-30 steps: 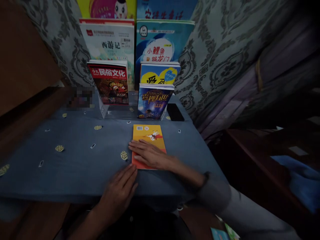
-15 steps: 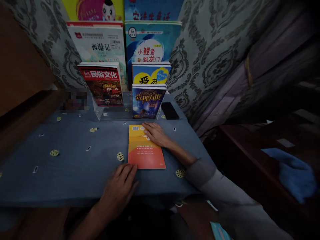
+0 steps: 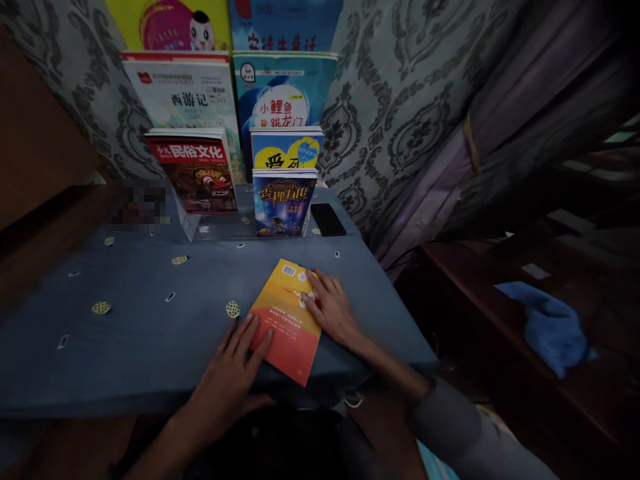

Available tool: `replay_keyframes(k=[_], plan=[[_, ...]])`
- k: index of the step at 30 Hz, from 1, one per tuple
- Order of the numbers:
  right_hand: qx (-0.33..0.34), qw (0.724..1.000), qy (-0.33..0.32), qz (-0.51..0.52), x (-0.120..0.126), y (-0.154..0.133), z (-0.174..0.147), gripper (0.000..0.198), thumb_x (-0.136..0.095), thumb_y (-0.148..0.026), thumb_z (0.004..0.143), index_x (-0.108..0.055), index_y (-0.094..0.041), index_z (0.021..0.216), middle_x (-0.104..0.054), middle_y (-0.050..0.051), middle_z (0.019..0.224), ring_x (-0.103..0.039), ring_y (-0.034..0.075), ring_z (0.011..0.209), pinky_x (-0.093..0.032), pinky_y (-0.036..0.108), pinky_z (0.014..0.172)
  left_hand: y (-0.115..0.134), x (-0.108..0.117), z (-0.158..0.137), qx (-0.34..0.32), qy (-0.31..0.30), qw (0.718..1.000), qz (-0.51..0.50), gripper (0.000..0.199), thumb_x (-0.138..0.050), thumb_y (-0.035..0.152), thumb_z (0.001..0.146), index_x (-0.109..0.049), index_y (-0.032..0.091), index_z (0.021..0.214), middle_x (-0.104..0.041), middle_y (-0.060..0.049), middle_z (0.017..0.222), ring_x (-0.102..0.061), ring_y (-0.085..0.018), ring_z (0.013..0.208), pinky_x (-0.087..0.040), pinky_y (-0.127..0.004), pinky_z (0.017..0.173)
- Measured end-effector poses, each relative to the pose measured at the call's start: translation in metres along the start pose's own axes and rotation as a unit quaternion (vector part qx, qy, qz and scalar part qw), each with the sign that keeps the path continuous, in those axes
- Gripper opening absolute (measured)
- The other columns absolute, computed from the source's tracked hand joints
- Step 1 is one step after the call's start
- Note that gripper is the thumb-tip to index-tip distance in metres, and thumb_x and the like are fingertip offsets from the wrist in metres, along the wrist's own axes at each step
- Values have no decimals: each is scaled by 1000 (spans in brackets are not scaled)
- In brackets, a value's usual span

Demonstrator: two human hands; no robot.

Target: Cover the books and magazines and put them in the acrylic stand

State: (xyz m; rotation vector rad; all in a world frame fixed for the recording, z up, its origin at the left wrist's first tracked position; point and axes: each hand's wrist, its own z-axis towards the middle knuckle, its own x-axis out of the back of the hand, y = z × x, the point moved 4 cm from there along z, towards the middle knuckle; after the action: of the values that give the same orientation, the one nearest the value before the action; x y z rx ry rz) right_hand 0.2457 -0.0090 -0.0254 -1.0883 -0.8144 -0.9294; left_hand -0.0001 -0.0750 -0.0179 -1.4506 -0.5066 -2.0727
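A thin yellow-to-orange book (image 3: pixel 293 333) lies slanted on the cloth, its barcode at the far end and its lower corner close to the table's front edge. The fingers of my left hand (image 3: pixel 227 373) are spread, their tips resting on the book's left side, and the thumb sits apart from it. On the book's upper right side rests my right hand (image 3: pixel 336 313), fingers and thumb laid out over the cover. Neither hand is visibly wrapped around the book.
A clear stand (image 3: pixel 215 230) behind the book holds several upright books, among them a red-topped one (image 3: pixel 200 173) and a purple-blue one (image 3: pixel 283 207). A black phone (image 3: pixel 327 220) lies to its right. A blue cloth (image 3: pixel 550 327) lies on a dark red surface (image 3: pixel 450 280) farther right.
The orange book has turned clockwise and come nearer to me, its lower end swinging left of straight. My right hand moved nearer with it. My left fingers now reach onto the cover.
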Motion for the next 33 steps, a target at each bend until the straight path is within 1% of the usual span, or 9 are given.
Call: replay_keyframes(k=[5, 8, 11, 13, 16, 19, 22, 27, 33], plan=[[6, 1000, -16, 26, 9, -7, -68, 70, -47, -56, 99, -32, -22, 159, -34, 19, 163, -40, 39, 143, -42, 60, 113, -4, 6, -16, -16, 32, 999, 3, 56, -54, 23, 98, -43, 21, 153, -53, -19, 149, -48, -32, 141, -51, -49, 106], [42, 996, -65, 50, 15, -7, -96, 89, -57, -64, 92, -19, -27, 163, -18, 19, 169, -29, 40, 151, -40, 61, 115, -14, 18, -20, -37, 49, 997, -39, 50, -49, 26, 101, -46, 23, 151, -57, -16, 145, -53, -29, 136, -55, -43, 102], [96, 985, -116, 81, 22, -7, -106, 105, -68, -68, 83, -14, -29, 164, -12, 19, 171, -23, 41, 154, -39, 59, 116, -28, 41, -12, -33, 81, 990, -108, 50, -52, 33, 102, -47, 26, 150, -62, -14, 139, -57, -28, 133, -56, -40, 100], [115, 982, -108, 101, 25, -10, -103, 96, -67, -60, 88, -15, -31, 164, -18, 17, 170, -27, 37, 153, -41, 57, 116, -35, 61, 2, -45, 118, 981, -150, 50, -56, 39, 101, -49, 25, 148, -68, -14, 130, -62, -27, 125, -56, -40, 98], [131, 981, -39, 138, 29, -15, -90, 64, -50, -33, 103, -24, -35, 161, -42, 12, 161, -46, 28, 144, -48, 50, 112, -44, 87, 32, -65, 169, 966, -183, 51, -58, 48, 98, -54, 21, 141, -72, -13, 118, -68, -26, 110, -57, -39, 92], [117, 975, 21, 185, 33, -18, -73, 52, -44, -27, 104, -40, -32, 155, -61, 11, 144, -61, 27, 129, -54, 50, 105, -54, 98, 64, -55, 202, 960, -186, 51, -60, 53, 95, -58, 22, 135, -72, -11, 113, -69, -25, 99, -57, -39, 87], [68, 970, 46, 230, 41, -20, -58, 42, -47, -33, 103, -55, -28, 143, -69, 10, 132, -67, 27, 118, -56, 49, 100, -72, 90, 89, 16, 230, 942, -245, 51, -65, 55, 92, -59, 22, 131, -69, -10, 115, -67, -26, 105, -57, -40, 90], [-26, 961, 62, 269, 55, -20, -35, 34, -52, -43, 99, -68, -26, 122, -76, 7, 111, -71, 26, 97, -58, 40, 87, -98, 66, 110, 129, 270, 847, -439, 65, -76, 48, 84, -50, 24, 137, -63, -7, 117, -69, -19, 96, -59, -31, 82], [-67, 944, 112, 303, 69, -12, -3, 29, -60, -48, 89, -72, -22, 95, -71, 1, 78, -63, 18, 70, -50, 29, 66, -109, 63, 114, 191, 252, 788, -528, 37, -75, 46, 83, -62, 17, 103, -66, -1, 87, -66, -12, 67, -61, -26, 64]])
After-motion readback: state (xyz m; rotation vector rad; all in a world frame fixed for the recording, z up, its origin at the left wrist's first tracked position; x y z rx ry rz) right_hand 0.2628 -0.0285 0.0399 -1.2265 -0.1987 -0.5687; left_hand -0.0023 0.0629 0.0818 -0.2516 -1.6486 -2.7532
